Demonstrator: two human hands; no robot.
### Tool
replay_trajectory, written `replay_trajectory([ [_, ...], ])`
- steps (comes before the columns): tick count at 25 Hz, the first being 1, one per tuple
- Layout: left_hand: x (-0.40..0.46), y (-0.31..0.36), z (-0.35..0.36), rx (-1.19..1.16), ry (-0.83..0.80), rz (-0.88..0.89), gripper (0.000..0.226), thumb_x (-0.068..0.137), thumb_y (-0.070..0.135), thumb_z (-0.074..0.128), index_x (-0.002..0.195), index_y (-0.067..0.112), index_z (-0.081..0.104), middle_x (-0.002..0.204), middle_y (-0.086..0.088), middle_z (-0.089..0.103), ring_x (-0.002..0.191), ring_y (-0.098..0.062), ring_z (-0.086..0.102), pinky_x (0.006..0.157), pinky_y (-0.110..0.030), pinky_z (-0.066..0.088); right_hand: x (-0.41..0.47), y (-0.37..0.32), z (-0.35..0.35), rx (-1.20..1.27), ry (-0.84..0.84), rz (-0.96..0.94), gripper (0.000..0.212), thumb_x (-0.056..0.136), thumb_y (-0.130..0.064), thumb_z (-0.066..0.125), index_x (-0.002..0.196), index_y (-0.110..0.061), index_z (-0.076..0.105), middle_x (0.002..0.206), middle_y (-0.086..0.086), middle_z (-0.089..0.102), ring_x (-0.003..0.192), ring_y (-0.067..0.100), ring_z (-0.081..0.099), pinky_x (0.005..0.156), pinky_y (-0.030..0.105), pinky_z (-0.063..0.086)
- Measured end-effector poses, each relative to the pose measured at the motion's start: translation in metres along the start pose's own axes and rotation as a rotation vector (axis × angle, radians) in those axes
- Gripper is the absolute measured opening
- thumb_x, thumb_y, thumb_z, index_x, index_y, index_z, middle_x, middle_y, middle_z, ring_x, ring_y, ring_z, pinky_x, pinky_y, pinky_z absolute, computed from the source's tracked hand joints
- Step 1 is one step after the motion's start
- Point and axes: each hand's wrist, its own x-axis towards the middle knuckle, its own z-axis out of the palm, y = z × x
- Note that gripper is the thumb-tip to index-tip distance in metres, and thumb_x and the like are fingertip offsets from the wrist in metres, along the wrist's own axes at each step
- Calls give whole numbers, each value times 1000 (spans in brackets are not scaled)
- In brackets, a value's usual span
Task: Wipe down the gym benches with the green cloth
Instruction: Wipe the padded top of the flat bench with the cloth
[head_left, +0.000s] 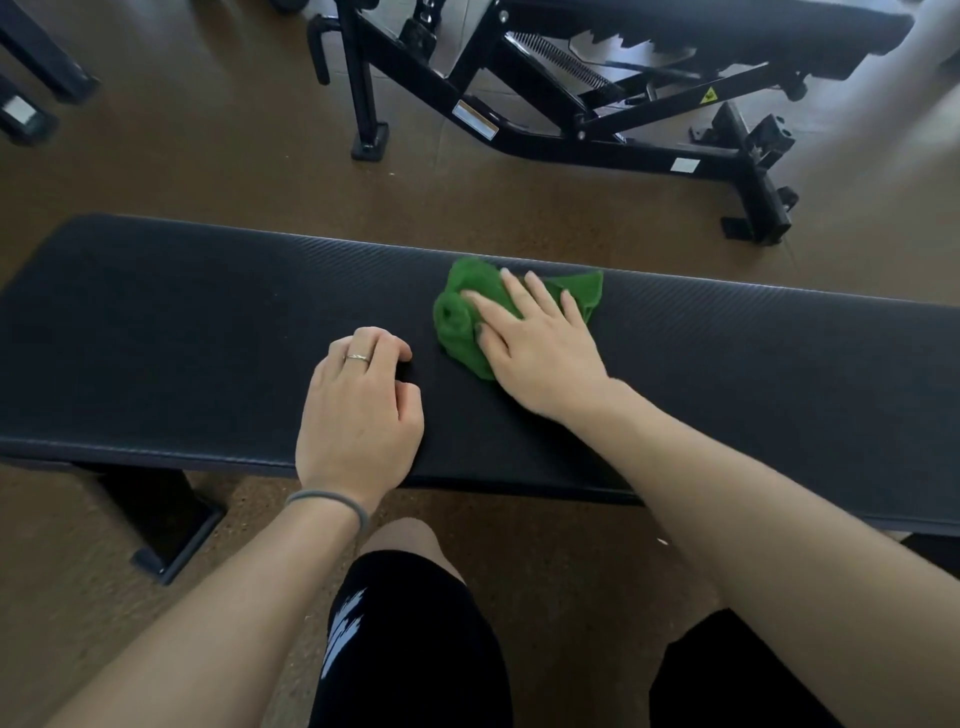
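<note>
My right hand (540, 343) pressed flat, grip released, on the soft, light, bunched green cloth (462, 322) atop the table (182, 322); left hand (358, 410) rested loosely curled, holding nothing.

Cloth (462, 317) on bench (208, 322), under right hand (540, 348).

Bare bench pad (156, 332) left and right of both hands; adjustable bench (597, 104) well beyond.

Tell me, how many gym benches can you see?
2. The flat bench is right in front, with both hands on it. The adjustable bench stands behind it, at the top right. More may be out of view; black frame parts show at the top left.
</note>
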Motion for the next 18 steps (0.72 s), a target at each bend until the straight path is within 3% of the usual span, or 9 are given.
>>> replay_trajectory([
  [3,0,0,-1,-8,14,-10,24,89,15,48,110,15,60,115,-1,59,108,-22,51,94,-40,45,0,-14,10,-4,38,52,51,109,-45,23,160,-45,22,173,6,10,160,30,3,128,56,3],
  [8,-1,0,1,-8,11,4,23,88,17,46,108,17,58,114,1,58,106,-20,49,92,-37,43,-89,-24,14,-36,-34,-141,52,109,-46,22,160,-48,19,173,1,10,160,26,3,128,50,3],
  [11,2,2,1,-16,16,-23,23,88,10,52,109,15,59,115,0,59,107,-20,50,92,-37,44,-29,-21,7,-44,-7,-162,51,109,-46,23,159,-47,24,173,1,15,160,27,8,128,53,9],
  [15,0,2,2,8,20,-33,24,87,9,52,109,13,59,115,-2,59,108,-22,52,93,-39,46,62,-32,7,6,3,-45,50,110,-46,22,160,-45,25,173,4,16,159,29,8,127,56,5],
  [18,1,1,2,22,19,-20,23,87,8,52,108,13,59,116,-2,59,107,-24,52,92,-40,47,75,-24,6,12,30,-64,50,109,-47,25,159,-43,30,169,6,28,157,29,20,127,52,9],
])
